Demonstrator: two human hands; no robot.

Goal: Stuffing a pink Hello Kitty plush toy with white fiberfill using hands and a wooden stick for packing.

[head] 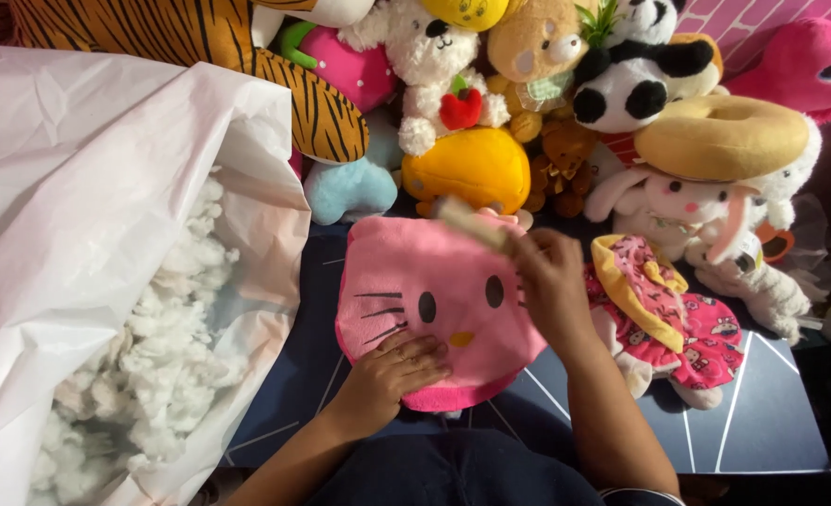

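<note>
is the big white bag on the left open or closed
Open. The white plastic bag has its mouth spread wide, and loose white stuffing shows inside it.

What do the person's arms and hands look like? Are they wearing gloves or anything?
No gloves. Both the left hand and the right hand are bare, and so are the forearms. No rings or watch show. Near the right elbow, a dark sleeve edge with a thin pale line peeks in.
</note>
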